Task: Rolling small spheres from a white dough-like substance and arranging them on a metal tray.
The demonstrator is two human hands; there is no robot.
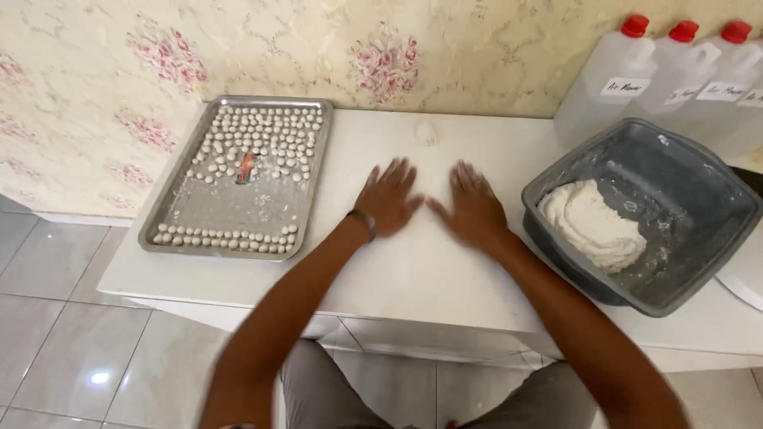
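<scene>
L hand [388, 199] + R hand [474, 206] flat on white table [413, 270], fingers spread

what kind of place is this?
Likely a home kitchen or small food-prep corner: white counter, metal tray of small dough balls, grey tub holding dough, floral wallpaper.

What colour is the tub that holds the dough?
Dark grey; the tub shows best in the head view, with white dough inside.
</scene>
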